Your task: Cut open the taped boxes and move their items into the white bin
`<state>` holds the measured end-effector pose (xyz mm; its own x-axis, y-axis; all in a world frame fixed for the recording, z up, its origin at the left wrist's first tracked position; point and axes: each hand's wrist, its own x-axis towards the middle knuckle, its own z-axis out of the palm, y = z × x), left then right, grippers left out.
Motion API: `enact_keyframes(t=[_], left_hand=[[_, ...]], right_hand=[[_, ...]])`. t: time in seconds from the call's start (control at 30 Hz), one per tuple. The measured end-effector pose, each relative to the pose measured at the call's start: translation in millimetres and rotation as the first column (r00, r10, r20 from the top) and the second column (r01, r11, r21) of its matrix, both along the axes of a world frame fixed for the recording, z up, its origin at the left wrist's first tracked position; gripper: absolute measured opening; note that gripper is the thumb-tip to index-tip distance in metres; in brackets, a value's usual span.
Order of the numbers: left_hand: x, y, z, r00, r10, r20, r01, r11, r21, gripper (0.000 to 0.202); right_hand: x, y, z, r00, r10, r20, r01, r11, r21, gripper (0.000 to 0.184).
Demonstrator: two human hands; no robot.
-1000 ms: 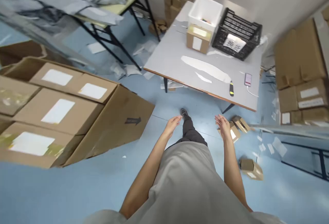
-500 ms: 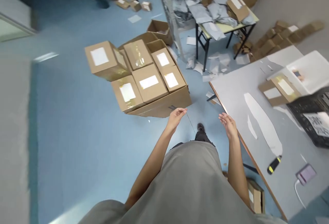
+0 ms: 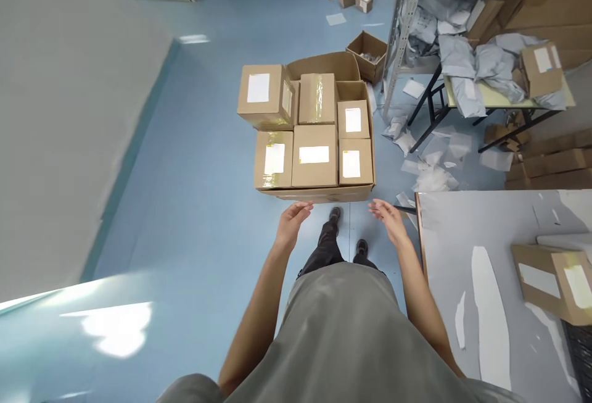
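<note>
My left hand (image 3: 291, 219) and my right hand (image 3: 387, 218) are held out in front of me at waist height, fingers loosely spread, holding nothing. Just beyond them on the blue floor stands a large open carton (image 3: 324, 193) packed with several sealed brown boxes (image 3: 314, 155) bearing white labels. One labelled box (image 3: 263, 94) sits higher at the carton's far left. My two feet (image 3: 346, 230) show below the hands, near the carton's front wall.
A grey table (image 3: 490, 267) is at my right with a taped box (image 3: 550, 279) on it. A small open carton (image 3: 369, 56), a metal rack and a table heaped with grey mailer bags (image 3: 485, 63) stand beyond. Scattered paper litters the floor. A grey wall runs along the left.
I have turned left away from the grey table; the carton of boxes now lies straight ahead and close. Both hands stayed raised and empty.
</note>
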<state>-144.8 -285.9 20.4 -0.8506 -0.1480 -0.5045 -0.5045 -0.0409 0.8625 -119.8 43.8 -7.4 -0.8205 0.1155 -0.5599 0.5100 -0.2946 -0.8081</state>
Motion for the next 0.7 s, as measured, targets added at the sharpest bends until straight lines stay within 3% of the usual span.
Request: enact_keyframes(t=[0.1, 0.2, 0.33, 0.43, 0.6, 0.7], left_hand=[[-28, -15, -10.9, 0.999, 0.043, -0.009, -0.043, 0.999, 0.002, 0.059], [-71, -31, -20.5, 0.998, 0.058, -0.03, -0.058, 0.998, 0.017, 0.06], [-151, -67, -23.9, 0.983, 0.13, -0.133, -0.145, 0.984, -0.107, 0.05], [-224, -102, -20.9, 0.934, 0.221, -0.279, -0.3, 0.912, -0.279, 0.044], [-335, -154, -27.9, 0.884, 0.314, -0.347, -0.436, 0.821, -0.369, 0.075], [-372, -170, -41.8, 0.909, 0.284, -0.304, -0.377, 0.873, -0.311, 0.074]], right_hand=[[-31, -20, 2.8, 0.997, 0.082, 0.004, -0.082, 0.997, 0.0, 0.058], [-57, -40, 5.7, 0.996, 0.082, 0.023, -0.082, 0.996, 0.017, 0.061], [-91, -68, 11.9, 0.997, 0.04, 0.062, -0.043, 0.998, 0.04, 0.064], [-124, -92, 18.1, 0.997, 0.066, 0.049, -0.069, 0.997, 0.045, 0.064], [-209, -155, 16.0, 0.966, 0.245, -0.088, -0.239, 0.968, 0.072, 0.075], [-278, -210, 2.1, 0.917, 0.34, -0.21, -0.295, 0.93, 0.219, 0.101]])
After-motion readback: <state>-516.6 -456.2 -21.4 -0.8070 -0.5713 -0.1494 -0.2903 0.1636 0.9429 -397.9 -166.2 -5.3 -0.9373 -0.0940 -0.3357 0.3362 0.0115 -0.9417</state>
